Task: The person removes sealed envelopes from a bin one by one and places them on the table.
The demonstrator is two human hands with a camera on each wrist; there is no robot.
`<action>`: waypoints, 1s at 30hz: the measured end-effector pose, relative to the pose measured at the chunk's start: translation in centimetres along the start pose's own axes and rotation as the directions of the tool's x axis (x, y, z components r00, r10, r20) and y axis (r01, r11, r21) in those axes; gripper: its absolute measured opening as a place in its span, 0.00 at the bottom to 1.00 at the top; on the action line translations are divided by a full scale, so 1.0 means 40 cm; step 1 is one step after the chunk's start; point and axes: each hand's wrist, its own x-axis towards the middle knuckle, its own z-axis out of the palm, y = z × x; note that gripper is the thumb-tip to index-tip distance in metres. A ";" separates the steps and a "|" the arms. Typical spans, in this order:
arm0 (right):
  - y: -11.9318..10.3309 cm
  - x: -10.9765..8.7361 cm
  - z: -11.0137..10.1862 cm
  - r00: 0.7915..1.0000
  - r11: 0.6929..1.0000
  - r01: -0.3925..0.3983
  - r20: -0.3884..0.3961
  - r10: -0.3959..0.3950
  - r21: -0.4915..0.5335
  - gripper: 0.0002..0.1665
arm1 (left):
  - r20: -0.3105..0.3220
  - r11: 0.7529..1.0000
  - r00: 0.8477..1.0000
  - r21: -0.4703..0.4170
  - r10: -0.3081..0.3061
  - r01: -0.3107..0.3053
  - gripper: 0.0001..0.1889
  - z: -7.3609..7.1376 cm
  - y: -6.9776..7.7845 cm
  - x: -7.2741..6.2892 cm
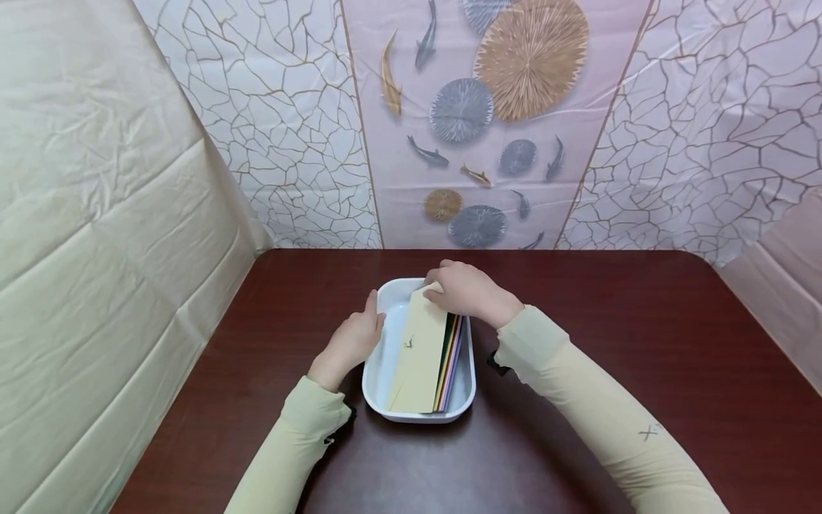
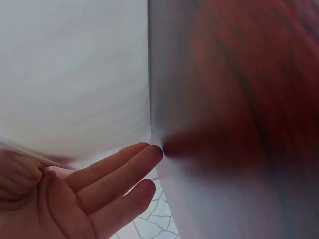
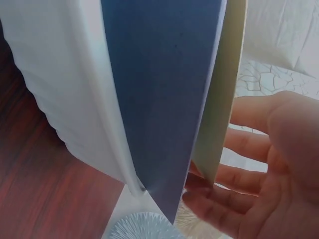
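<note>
A white rectangular tray (image 1: 377, 371) with rounded corners stands on the table. My left hand (image 1: 353, 339) holds its left wall, the thumb over the rim and the fingers stretched along the outside, as the left wrist view shows. Leaning inside on the right is a stack of coloured card sheets (image 1: 453, 357), with green, yellow and purple edges. A cream card (image 1: 417, 364) with a small dark mark lies foremost. My right hand (image 1: 472, 291) pinches this card by its top end, thumb in front and fingers behind. In the right wrist view a gap separates it from a blue-purple sheet (image 3: 164, 89).
The dark red-brown table (image 1: 616, 343) extends around the tray on all sides. Behind it hangs a patterned cloth (image 1: 295, 114) with fish and round leaf shapes. A pale creased cloth (image 1: 115, 235) closes off the left side.
</note>
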 end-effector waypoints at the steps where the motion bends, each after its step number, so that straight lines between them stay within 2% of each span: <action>1: 0.000 0.001 0.001 1.000 1.000 0.001 -0.007 -0.001 0.019 0.21 | -0.003 1.000 1.000 0.004 0.000 0.000 0.33 0.000 -0.001 0.000; 7: 0.003 0.010 0.009 0.998 0.991 -0.010 -0.053 0.018 0.136 0.21 | 0.006 1.000 1.000 -0.007 0.002 -0.002 0.34 -0.001 0.002 -0.001; 12: 0.010 0.020 0.017 0.997 0.973 -0.051 -0.046 0.063 0.225 0.21 | 0.000 1.000 1.000 0.001 -0.001 0.001 0.33 0.000 0.002 0.002; 15: 0.012 0.023 0.024 0.994 0.956 -0.087 -0.032 0.101 0.281 0.25 | 0.006 1.000 1.000 -0.001 -0.007 0.007 0.34 0.000 0.002 0.001; 19: 0.009 0.016 0.033 0.984 0.920 -0.161 -0.016 0.178 0.357 0.37 | 0.012 1.000 1.000 -0.003 -0.013 0.013 0.34 -0.001 0.003 0.000; 23: 0.004 0.004 0.049 0.963 0.874 -0.227 -0.032 0.266 0.428 0.48 | 0.019 1.000 1.000 -0.003 -0.012 0.012 0.34 0.001 0.002 -0.001; 30: -0.003 -0.012 0.068 0.924 0.785 -0.305 -0.030 0.381 0.539 0.55 | 0.005 1.000 1.000 0.014 0.002 -0.002 0.33 -0.003 0.004 0.000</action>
